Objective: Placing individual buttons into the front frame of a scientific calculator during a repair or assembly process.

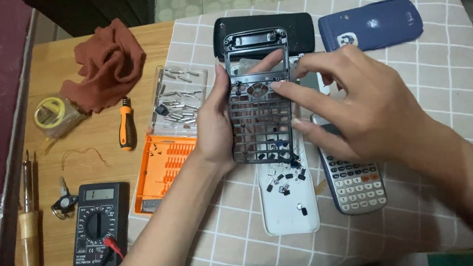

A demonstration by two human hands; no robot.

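Left hand (213,130) gripped the dark calculator front frame (259,99) by its left edge, held upright above the white tray (287,206). Right hand (361,106) was open, fingertips (276,85) touching the frame's face from the right.

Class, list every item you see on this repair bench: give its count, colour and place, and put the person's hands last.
calculator front frame: 1, dark grey, held upright mid-table
loose keys: several, black and white, on white tray
white tray: 1, below frame
calculator: 1, grey, right of tray
blue cover: 1, top right
black case: 1, behind frame
bit set: 1, orange, left of frame
screwdriver: 1, orange-black
multimeter: 1, black, lower left
rag: 1, rust-brown, top left
left hand: holds frame's edge
right hand: fingers on frame
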